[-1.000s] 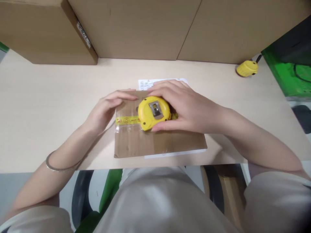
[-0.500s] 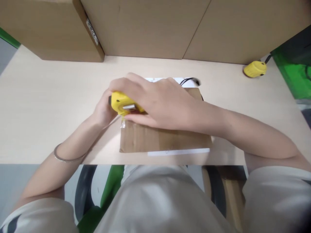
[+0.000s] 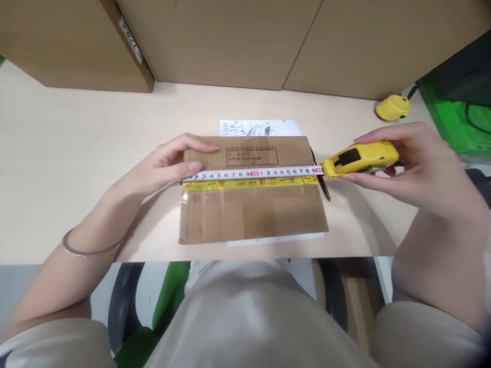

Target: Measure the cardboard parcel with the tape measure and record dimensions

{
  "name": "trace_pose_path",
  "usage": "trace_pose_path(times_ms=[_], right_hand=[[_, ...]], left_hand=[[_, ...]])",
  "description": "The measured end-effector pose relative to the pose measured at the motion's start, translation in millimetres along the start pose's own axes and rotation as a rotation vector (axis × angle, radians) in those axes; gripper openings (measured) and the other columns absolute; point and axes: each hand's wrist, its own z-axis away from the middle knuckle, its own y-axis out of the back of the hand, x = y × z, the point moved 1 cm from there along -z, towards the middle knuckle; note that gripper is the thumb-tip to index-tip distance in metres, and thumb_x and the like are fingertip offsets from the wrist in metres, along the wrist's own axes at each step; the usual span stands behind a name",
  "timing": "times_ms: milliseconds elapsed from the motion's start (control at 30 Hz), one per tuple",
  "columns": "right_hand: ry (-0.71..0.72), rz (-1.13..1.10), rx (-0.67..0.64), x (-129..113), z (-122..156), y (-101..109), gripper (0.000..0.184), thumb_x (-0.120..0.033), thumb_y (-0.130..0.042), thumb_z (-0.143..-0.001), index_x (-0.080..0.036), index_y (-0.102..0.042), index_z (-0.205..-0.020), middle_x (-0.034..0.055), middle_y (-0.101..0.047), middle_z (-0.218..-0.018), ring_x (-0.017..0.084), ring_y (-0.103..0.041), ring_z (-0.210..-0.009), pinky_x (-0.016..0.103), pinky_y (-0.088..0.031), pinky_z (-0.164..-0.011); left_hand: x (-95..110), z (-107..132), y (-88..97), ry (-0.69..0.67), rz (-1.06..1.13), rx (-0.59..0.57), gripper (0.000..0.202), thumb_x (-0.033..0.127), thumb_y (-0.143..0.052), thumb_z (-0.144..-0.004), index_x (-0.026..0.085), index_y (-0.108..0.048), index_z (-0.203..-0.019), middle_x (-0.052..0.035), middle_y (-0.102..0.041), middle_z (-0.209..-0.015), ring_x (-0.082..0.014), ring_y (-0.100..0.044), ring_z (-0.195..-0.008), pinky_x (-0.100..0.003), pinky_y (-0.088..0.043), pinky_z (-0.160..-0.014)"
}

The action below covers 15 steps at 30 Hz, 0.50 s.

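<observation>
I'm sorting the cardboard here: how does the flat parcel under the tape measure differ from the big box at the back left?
The flat parcel lies low in the middle, with the tape-measure blade stretched across it. The big box stands tall at the back left, untouched. The parcel bears a yellow printed strip, while the box shows only a white label near its corner. Both are plain brown cardboard.

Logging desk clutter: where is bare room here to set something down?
Widest bare desk lies left of the left hand, below the back boxes. A narrower strip runs between those boxes and the flat carton. Crowded: centre-right, around carton, tape measure and right hand.
</observation>
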Motion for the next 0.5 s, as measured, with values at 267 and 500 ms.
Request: trace_pose_path(times_ms=[267, 500], right_hand=[[0.112, 0.041, -0.040, -27.4, -22.4, 5.0, 0.044, -0.047, -0.078, -0.088, -0.044, -0.063, -0.130, -0.0016, -0.070, -0.126, 0.025, -0.067, -0.099, 0.040, -0.050, -0.075], [0.460, 0.057, -0.321, -116.8, -91.9, -61.3, 0.040, -0.044, -0.055, -0.103, -0.040, -0.060, -0.143, -0.0049, -0.073, -0.127, 0.021, -0.068, -0.107, 0.035, -0.050, -0.086]], left_hand=[[0.4, -1.7, 3.7, -0.014, 0.016, -0.051, 0.035, 0.037, -0.080, -0.089, 0.027, -0.077, -0.123, -0.0050, -0.074, -0.134, -0.0269, -0.074, -0.118, -0.038, -0.067, -0.094], [-8.7, -6.6, 2.4, 0.020, 0.069, 0.057, 0.040, 0.053, -0.077, -0.089, 0.019, -0.077, -0.111, -0.0046, -0.079, -0.114, -0.0232, -0.073, -0.105, -0.031, -0.064, -0.087]])
